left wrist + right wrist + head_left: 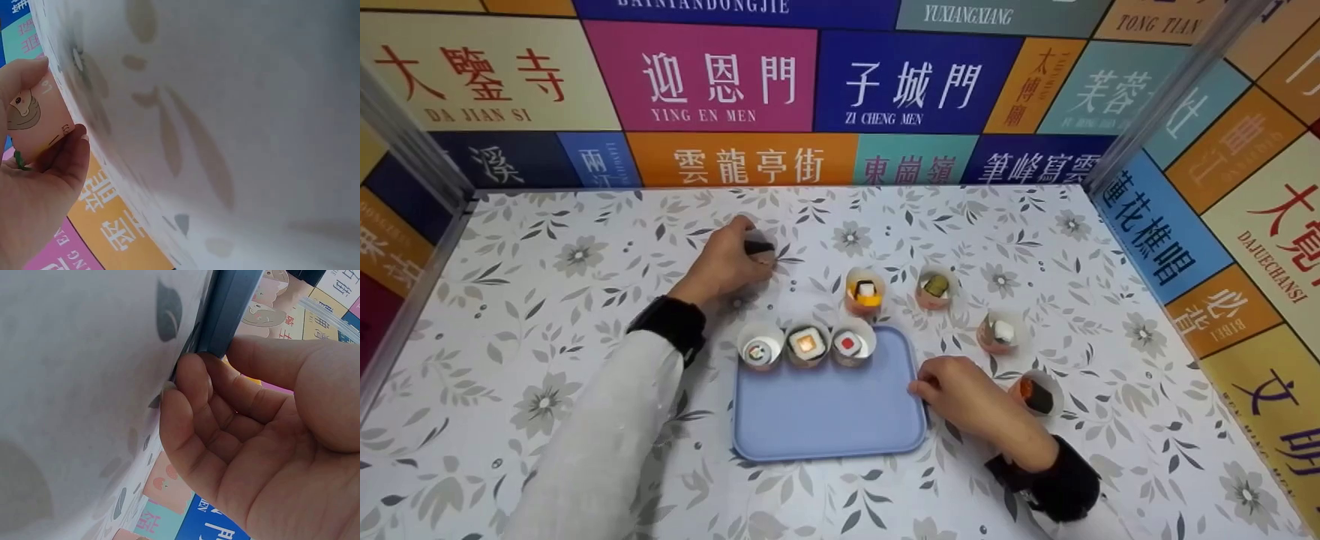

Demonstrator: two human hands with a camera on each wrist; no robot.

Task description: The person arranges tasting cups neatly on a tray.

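Note:
My left hand (729, 261) grips a pink paper cup (48, 115) left of the other cups, thumb on one side and fingers on the other. Something dark shows at that cup's opening in the head view, mostly covered by the hand. At the right edge of the blue tray (829, 420), my right hand (964, 394) pinches the rim between thumb and curled fingers. Along the tray's far edge stand a cup with a round sushi piece (756, 350), one with an orange-centred piece (808, 344) and one with a red-centred piece (847, 343).
Beyond and right of the tray, more cups stand on the flowered tabletop (547, 300): one with a yellow-and-white piece (867, 291), a green one (937, 286), a white one (1002, 332) and a dark-and-orange one (1037, 394) by my right wrist. Lettered panels (720, 82) border the table.

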